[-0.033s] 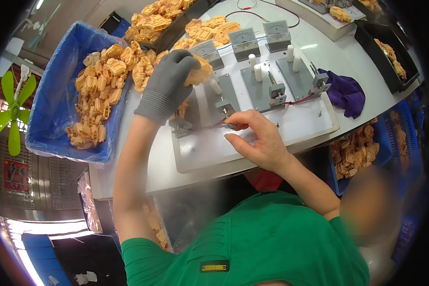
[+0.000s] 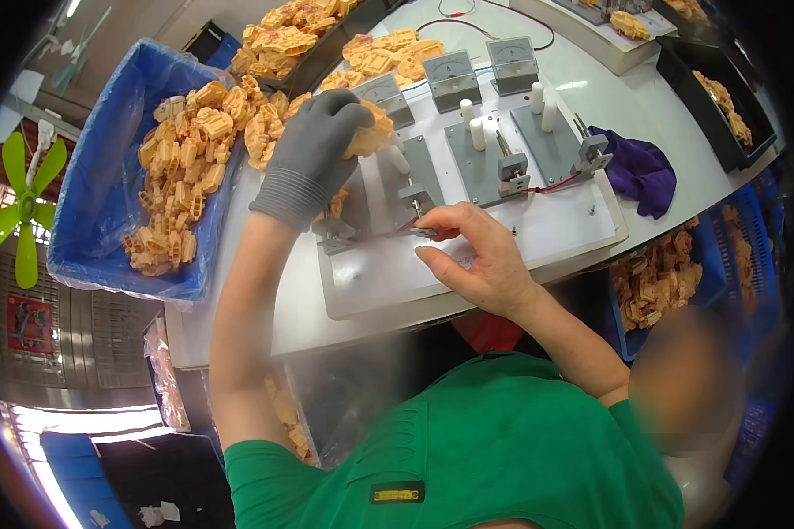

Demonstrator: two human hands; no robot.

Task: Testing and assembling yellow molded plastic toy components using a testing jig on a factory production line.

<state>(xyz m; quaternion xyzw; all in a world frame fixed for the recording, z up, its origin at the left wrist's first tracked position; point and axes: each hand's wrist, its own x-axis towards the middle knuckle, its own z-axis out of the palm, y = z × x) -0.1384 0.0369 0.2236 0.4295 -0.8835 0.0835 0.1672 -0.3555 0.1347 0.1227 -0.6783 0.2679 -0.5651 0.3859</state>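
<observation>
My left hand (image 2: 313, 163), in a grey knit glove, is closed around a yellow-tan moulded plastic part (image 2: 375, 132). It holds the part above the left side of a white test board (image 2: 370, 286), beside an analog meter (image 2: 384, 95). Bare, my right hand (image 2: 481, 264) has its curled index finger at the front end of a small metal clamp (image 2: 417, 201) on the board. The thumb sits a little apart below, and the other fingers are partly hidden. White posts (image 2: 478, 134) stand on grey plates (image 2: 472, 163) to the right.
A lined blue bin (image 2: 88, 212) of tan parts stands at the left. More parts (image 2: 393, 57) lie behind the meters. A purple cloth (image 2: 640, 172) is right of the board, with a black tray (image 2: 719, 115) beyond. At lower right is a blue crate (image 2: 622, 331) of parts.
</observation>
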